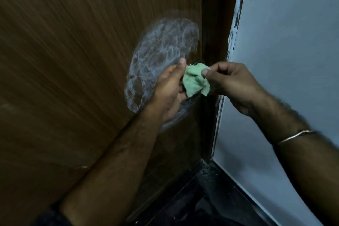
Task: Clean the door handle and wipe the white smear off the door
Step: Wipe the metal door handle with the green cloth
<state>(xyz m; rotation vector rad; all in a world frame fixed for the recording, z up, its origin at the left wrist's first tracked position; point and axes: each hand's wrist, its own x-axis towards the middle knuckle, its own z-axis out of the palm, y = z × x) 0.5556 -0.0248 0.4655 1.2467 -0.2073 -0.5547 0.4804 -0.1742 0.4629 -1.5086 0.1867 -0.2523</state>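
A brown wooden door (73,60) fills the left of the view. A large oval white smear (161,49) covers it near its right edge. In front of the smear's lower part, a crumpled light green cloth (195,80) is held between both hands. My left hand (169,90) grips its left side with the thumb up. My right hand (236,84) pinches its top right corner between thumb and forefinger. The door handle is hidden behind the cloth and hands; only a thin dark sliver shows above the cloth.
A dark door frame (218,24) runs down right of the door. A pale blue wall (284,42) with chipped paint along its edge stands to the right. Dark floor (201,198) lies below. A metal bracelet (295,136) sits on my right wrist.
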